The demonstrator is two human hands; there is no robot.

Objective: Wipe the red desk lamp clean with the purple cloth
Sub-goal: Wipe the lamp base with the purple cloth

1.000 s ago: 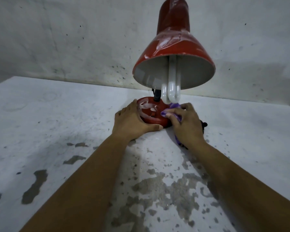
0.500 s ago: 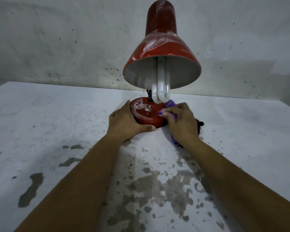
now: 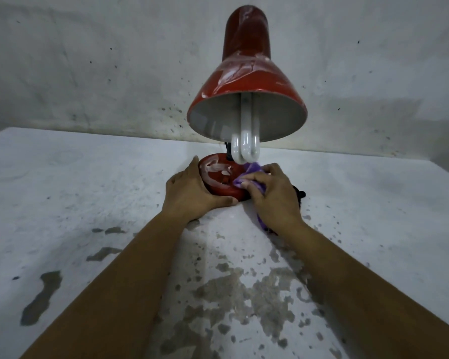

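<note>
The red desk lamp stands at the back of the table, its shade (image 3: 246,81) tilted toward me with a white U-shaped bulb (image 3: 245,149) hanging out. White smears streak the shade and the round red base (image 3: 219,177). My left hand (image 3: 189,194) grips the base's left and front rim, thumb along the front. My right hand (image 3: 274,194) holds the bunched purple cloth (image 3: 252,172) and presses it on the right side of the base. A tail of cloth sticks out under my right wrist.
The white table (image 3: 88,203) has worn grey patches where paint has flaked, mostly near me. A stained white wall (image 3: 101,73) rises right behind the lamp. Something black (image 3: 300,194), partly hidden, lies just right of my right hand.
The view has shifted a little, so the lamp sits lower and more centred. My right hand with the cloth has slid slightly over the base's right side. My left hand keeps its grip.
</note>
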